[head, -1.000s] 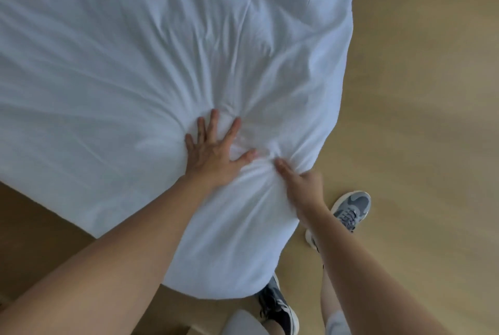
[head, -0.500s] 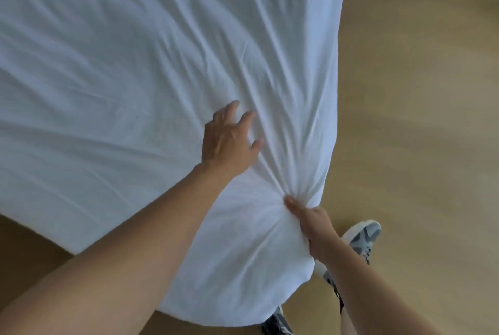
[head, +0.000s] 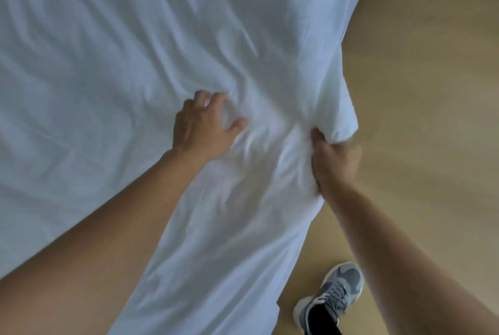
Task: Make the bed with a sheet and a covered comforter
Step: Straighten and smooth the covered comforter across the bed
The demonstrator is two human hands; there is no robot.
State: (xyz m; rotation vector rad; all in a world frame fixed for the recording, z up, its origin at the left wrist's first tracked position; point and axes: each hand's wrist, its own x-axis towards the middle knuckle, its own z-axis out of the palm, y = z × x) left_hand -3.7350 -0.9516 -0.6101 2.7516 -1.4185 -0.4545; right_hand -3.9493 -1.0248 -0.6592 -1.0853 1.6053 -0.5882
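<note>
Head view, left hand (head: 202,132) bunching white sheet (head: 108,64), right hand (head: 334,162) gripping its edge, tan floor (head: 418,91) alongside

Soft dim daylight, motion blur, wide-angle warp

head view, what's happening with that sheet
A person stands at the bed's edge, working a wrinkled white sheet spread over it. The right hand grips a bunched fold at the sheet's side edge, by the floor. The left hand sits further in, fingers curled into the cloth, seemingly gathering it. The sheet is not yet smooth. One shoe shows below.
</note>
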